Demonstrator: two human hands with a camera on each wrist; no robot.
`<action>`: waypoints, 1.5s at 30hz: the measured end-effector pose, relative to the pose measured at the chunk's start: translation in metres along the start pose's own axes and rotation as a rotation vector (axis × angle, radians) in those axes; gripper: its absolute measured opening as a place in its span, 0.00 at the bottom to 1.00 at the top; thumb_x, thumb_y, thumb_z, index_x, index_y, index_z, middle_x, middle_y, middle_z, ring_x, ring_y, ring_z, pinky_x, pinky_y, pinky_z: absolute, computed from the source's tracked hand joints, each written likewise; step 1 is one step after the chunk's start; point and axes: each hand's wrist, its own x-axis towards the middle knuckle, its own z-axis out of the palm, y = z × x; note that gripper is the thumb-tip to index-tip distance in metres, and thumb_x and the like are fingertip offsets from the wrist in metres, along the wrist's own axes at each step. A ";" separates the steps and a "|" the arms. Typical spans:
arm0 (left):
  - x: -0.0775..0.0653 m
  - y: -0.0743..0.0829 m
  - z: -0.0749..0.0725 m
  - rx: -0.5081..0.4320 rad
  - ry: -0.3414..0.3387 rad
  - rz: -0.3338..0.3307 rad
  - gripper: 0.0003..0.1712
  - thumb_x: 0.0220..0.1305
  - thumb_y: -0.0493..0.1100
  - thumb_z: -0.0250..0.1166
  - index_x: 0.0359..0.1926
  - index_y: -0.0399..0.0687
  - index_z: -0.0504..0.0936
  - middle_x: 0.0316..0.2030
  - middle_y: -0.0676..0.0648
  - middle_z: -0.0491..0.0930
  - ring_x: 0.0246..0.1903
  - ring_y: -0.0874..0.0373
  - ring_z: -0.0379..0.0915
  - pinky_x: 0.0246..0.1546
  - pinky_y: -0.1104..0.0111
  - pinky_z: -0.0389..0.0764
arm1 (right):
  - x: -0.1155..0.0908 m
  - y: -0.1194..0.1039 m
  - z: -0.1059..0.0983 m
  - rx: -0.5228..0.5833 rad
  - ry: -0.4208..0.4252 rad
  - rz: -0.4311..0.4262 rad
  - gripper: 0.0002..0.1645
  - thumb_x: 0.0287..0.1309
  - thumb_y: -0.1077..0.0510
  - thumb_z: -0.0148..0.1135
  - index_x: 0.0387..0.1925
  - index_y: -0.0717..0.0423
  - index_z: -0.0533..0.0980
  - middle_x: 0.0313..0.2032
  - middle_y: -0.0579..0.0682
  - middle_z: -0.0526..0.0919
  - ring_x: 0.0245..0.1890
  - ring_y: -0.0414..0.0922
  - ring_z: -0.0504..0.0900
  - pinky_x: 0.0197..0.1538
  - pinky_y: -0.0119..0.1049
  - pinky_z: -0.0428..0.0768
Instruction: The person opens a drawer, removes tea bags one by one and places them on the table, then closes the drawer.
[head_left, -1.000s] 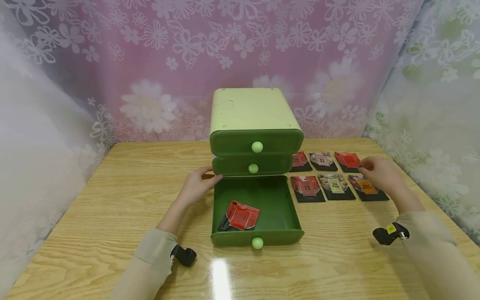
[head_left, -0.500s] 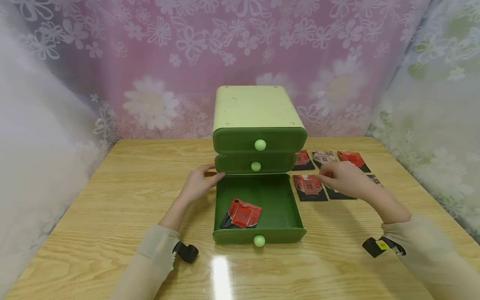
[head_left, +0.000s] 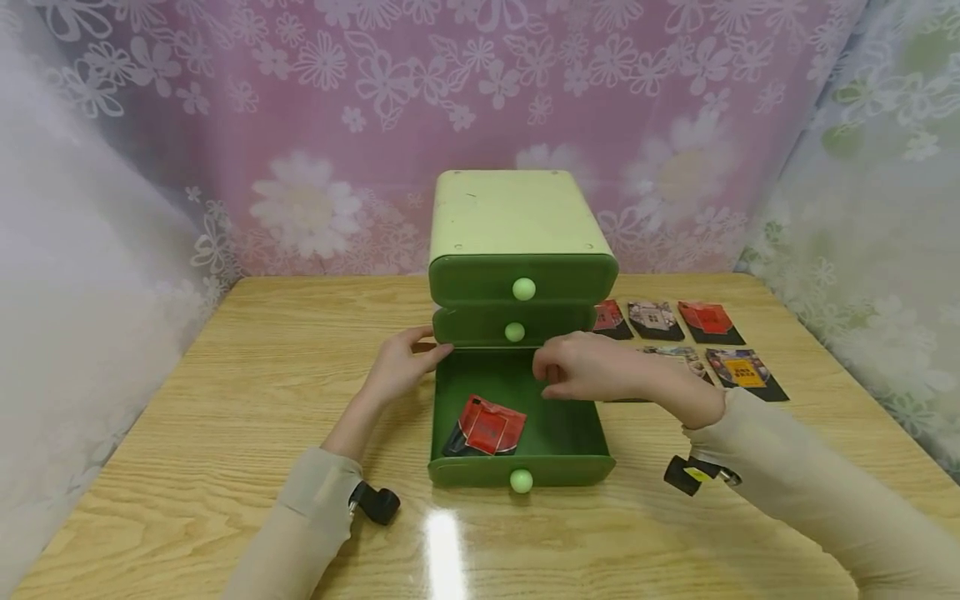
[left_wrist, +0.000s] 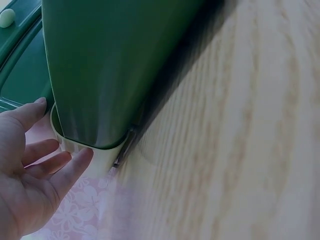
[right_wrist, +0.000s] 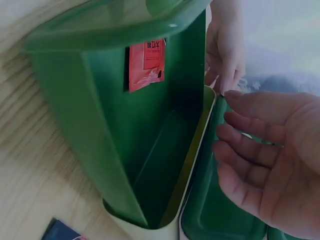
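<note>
A small cabinet [head_left: 517, 208] with a cream shell and green drawers stands mid-table. Its bottom drawer [head_left: 480, 471] is pulled out, with a red and black packet [head_left: 491, 429] lying in its front left part. My left hand [head_left: 401, 362] rests on the cabinet's left side. In the left wrist view, the thumb touches the middle drawer's edge and the other fingers lie near the shell's side. Above the right part of the pulled-out drawer hovers my right hand [head_left: 592, 367]. Its fingers are loosely bent and hold nothing, as the right wrist view shows.
Right of the cabinet, several flat packets lie in two rows, among them a red one [head_left: 711, 323], a whitish one [head_left: 655, 321] and an orange-labelled one [head_left: 742, 371]. My right forearm partly covers the front row. Floral curtains [head_left: 315, 125] hang behind the table [head_left: 225, 417].
My right hand has moved left from the packets at the right to above the pulled-out drawer. The left hand has stayed at the cabinet's side. The packet in the drawer has not moved.
</note>
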 end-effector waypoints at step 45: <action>0.000 -0.004 0.001 -0.063 -0.011 0.017 0.28 0.63 0.52 0.61 0.61 0.43 0.72 0.58 0.42 0.72 0.52 0.49 0.74 0.41 0.65 0.82 | 0.091 -0.021 0.050 -0.258 -0.438 0.006 0.31 0.45 0.50 0.73 0.46 0.51 0.65 0.41 0.48 0.72 0.35 0.41 0.74 0.35 0.31 0.74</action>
